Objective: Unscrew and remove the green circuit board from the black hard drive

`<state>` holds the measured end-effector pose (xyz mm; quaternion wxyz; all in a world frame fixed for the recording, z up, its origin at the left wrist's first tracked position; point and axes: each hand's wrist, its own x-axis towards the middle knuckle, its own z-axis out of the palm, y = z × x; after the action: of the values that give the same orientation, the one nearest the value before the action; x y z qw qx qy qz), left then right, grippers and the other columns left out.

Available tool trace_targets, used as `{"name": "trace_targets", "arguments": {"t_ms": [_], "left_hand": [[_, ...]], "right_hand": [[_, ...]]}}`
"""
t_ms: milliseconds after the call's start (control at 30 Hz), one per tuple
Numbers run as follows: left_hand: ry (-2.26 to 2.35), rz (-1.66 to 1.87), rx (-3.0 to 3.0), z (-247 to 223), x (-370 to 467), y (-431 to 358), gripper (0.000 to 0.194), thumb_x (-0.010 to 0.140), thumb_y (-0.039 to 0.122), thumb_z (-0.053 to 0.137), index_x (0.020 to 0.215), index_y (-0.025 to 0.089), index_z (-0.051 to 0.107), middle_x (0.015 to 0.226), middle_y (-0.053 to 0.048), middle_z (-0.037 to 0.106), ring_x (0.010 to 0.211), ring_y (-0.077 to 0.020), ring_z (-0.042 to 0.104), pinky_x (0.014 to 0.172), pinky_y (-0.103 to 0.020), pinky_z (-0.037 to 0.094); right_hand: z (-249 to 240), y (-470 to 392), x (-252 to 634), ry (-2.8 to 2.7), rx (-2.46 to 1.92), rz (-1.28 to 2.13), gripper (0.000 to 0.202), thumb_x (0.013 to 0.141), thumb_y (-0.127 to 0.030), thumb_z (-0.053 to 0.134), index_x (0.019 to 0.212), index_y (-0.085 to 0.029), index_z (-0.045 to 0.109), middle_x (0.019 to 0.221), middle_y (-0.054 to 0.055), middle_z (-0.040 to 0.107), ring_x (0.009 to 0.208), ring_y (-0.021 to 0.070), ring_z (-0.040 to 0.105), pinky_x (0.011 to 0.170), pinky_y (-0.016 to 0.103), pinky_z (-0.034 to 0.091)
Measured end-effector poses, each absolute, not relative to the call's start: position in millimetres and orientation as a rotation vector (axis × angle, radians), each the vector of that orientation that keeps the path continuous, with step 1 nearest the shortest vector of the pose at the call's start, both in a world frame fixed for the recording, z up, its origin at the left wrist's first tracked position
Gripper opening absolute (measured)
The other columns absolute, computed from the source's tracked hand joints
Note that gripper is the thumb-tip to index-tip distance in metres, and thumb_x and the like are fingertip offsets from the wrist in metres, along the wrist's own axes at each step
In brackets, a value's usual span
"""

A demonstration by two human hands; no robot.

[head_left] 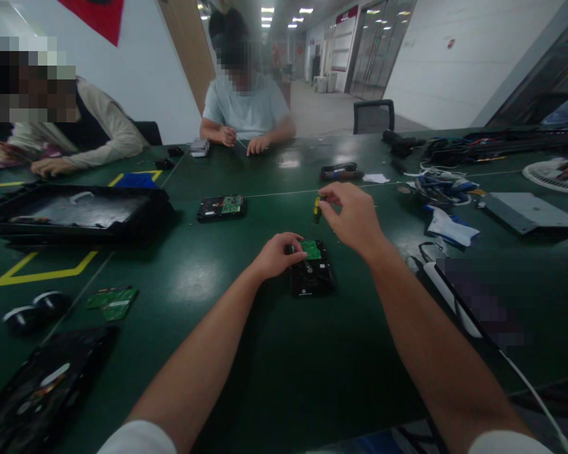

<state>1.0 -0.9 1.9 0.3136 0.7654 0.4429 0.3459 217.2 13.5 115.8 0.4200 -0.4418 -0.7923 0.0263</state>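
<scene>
A black hard drive [311,282] with a green circuit board [312,250] lies flat on the table in front of me. My left hand [279,255] is at its upper left, fingers curled and thumb over the board, holding the drive against the table. Above and just right of the drive, my right hand [353,214] pinches a small yellow and black screwdriver [317,210] between thumb and fingertips. The screwdriver is near upright, its handle clear of the drive; its thin shaft cannot be made out.
Another hard drive [221,207] lies farther back, left of centre. Black trays [76,211], a loose circuit board [112,302] and a large black part [47,391] stand left. Rightward are gloves [449,226], a metal box [532,211] and cables. Two people sit across the table.
</scene>
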Motion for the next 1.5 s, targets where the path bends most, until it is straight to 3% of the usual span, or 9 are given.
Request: {"name": "trace_targets", "arguments": {"t_ms": [1500], "left_hand": [[1.194,0.884,2.017,4.2,1.2,-1.2,0.013,0.087,0.031,0.078,0.082,0.022,0.070,0.131,-0.006,0.071,0.109,-0.0250,0.067,0.101,-0.046,0.050]], "right_hand": [[113.8,13.8,214.9,-1.977,-1.111,0.070,0.017,0.089,-0.019,0.062,0.105,-0.020,0.065,0.106,0.011,0.071,0.092,0.0257,0.068,0.089,0.045,0.054]]}}
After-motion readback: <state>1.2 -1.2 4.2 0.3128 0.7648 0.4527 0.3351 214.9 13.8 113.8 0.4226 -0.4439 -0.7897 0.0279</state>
